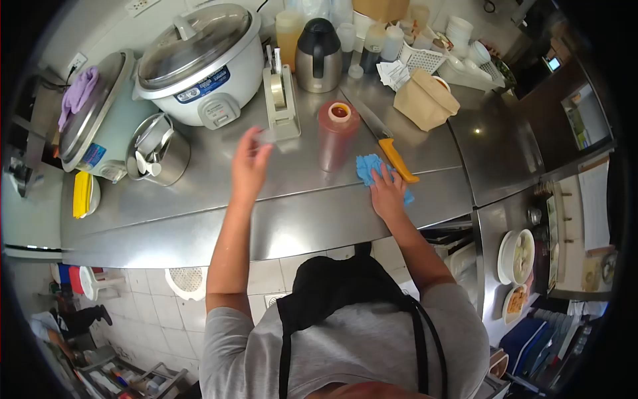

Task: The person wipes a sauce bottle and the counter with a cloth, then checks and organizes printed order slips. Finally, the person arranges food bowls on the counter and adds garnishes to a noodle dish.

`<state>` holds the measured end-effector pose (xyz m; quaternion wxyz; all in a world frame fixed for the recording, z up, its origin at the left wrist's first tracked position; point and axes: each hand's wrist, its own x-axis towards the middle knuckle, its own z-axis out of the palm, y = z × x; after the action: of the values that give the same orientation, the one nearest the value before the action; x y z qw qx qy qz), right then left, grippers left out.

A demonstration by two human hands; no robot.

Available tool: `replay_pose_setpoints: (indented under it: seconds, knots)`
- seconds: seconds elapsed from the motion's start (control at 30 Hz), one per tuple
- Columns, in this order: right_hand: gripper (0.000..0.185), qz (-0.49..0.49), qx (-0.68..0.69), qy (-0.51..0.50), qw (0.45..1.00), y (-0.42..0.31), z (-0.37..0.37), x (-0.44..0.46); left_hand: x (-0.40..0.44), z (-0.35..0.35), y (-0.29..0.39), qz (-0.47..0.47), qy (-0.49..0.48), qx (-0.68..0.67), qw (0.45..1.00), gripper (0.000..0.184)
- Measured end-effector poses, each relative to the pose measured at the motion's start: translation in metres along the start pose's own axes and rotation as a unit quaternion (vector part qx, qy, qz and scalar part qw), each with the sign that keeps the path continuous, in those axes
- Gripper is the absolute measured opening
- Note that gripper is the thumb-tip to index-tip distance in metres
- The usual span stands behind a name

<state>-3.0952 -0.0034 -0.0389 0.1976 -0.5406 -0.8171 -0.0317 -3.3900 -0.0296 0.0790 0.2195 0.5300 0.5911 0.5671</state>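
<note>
My left hand (248, 169) is raised over the steel counter, just left of a tape dispenser (284, 106). A small translucent strip, which looks like clear tape (266, 136), shows at its fingertips. My right hand (387, 191) rests on a crumpled blue cloth (367, 167) near the counter's front edge, its fingers pressed into the cloth. Between the hands stands an uncapped squeeze bottle (335, 143) with red sauce inside. A knife with a yellow handle (399, 160) lies right beside the cloth, its blade pointing away from me.
A large white rice cooker (219, 86) and a metal pot of utensils (174, 159) stand at the left. Behind the bottle are a steel thermos jug (319, 60) and several sauce bottles. A brown paper bag (425, 100) sits at the back right of the counter (219, 163).
</note>
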Motion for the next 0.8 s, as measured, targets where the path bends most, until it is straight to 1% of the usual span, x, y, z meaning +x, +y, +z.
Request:
replay_pose_setpoints:
  seconds: [0.03,0.1,0.17,0.2,0.23,0.33,0.37,0.43,0.53,0.6,0.63,0.67,0.7,0.73,0.8]
  knots:
    - [0.038,-0.015,-0.001,0.008,1.0,0.011,0.002,0.013,0.006,0.024,0.032,0.061,-0.025,-0.016,0.998,0.038]
    - [0.038,-0.022,-0.02,-0.017,0.999,0.019,0.006,0.028,0.015,0.047,0.065,0.098,-0.048,-0.015,0.994,0.042]
    - [0.038,-0.035,-0.025,-0.057,0.997,0.025,0.002,0.039,0.023,0.061,0.073,0.185,-0.058,0.1,0.976,0.043]
    - [0.038,-0.044,-0.022,-0.085,0.995,0.024,-0.012,0.043,0.026,0.067,0.077,0.226,-0.062,0.157,0.959,0.043]
    - [0.039,-0.053,-0.019,-0.115,0.992,0.025,-0.025,0.047,0.027,0.071,0.081,0.217,-0.074,0.173,0.958,0.044]
    - [0.042,-0.113,0.09,-0.079,0.986,0.038,-0.054,0.076,0.028,0.079,0.091,0.18,-0.096,0.2,0.958,0.047]
    - [0.044,-0.126,0.172,-0.071,0.974,0.039,-0.067,0.09,0.027,0.081,0.089,0.16,-0.093,0.197,0.963,0.048]
    - [0.049,-0.15,0.332,-0.057,0.929,0.03,-0.102,0.126,0.026,0.085,0.085,0.13,-0.092,0.185,0.97,0.05]
    - [0.054,-0.2,0.4,-0.139,0.884,0.004,-0.145,0.162,0.025,0.088,0.084,0.092,-0.09,0.154,0.98,0.059]
    - [0.056,-0.258,0.397,-0.199,0.858,-0.01,-0.153,0.183,0.021,0.089,0.086,0.057,-0.084,0.125,0.987,0.068]
    - [0.058,-0.285,0.395,-0.229,0.843,-0.016,-0.154,0.193,0.02,0.091,0.078,0.06,-0.066,0.095,0.991,0.074]
    - [0.059,-0.306,0.372,-0.243,0.842,-0.022,-0.151,0.201,0.017,0.095,0.062,0.062,-0.05,0.066,0.995,0.08]
    - [0.059,-0.326,0.349,-0.256,0.841,-0.027,-0.147,0.209,0.016,0.096,0.059,0.066,-0.035,0.036,0.997,0.086]
    - [0.06,-0.345,0.324,-0.267,0.84,-0.032,-0.144,0.217,0.014,0.097,0.057,0.024,-0.064,-0.024,0.997,0.096]
    - [0.059,-0.365,0.272,-0.344,0.821,-0.043,-0.145,0.23,0.014,0.101,0.052,0.013,-0.066,-0.065,0.996,0.092]
